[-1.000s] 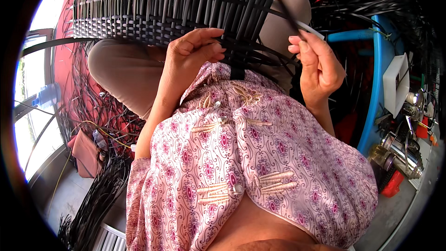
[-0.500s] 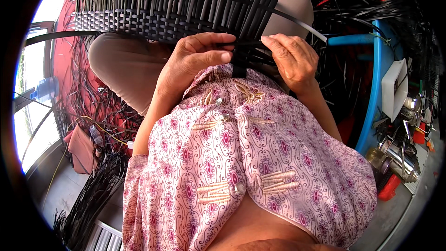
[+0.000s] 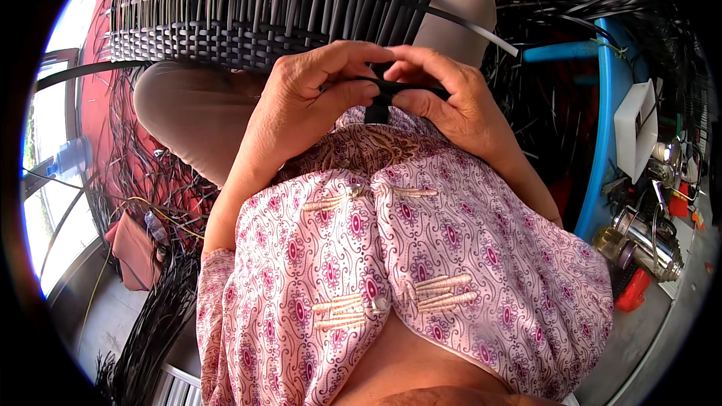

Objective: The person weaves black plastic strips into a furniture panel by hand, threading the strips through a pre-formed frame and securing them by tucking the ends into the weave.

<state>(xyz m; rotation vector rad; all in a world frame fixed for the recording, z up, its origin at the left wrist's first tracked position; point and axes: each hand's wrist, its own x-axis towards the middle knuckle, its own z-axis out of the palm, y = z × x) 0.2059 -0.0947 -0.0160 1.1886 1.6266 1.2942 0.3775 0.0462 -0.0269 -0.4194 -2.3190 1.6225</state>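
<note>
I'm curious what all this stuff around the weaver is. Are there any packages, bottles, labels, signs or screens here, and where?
Clear plastic bottle: far left by the bright window, lying tilted, pale blue tint, cap blurred.
White box-like container: right side against the blue frame, boxy, plain white, open face in shadow.
Small bottle: lower left among black strips, too small to tell more.
No signs or screens show; no label can be made out.

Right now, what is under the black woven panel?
Under the black woven panel lie the person's beige-clad knees; both hands pinch a black strip at its edge. Its underside is hidden.
</note>
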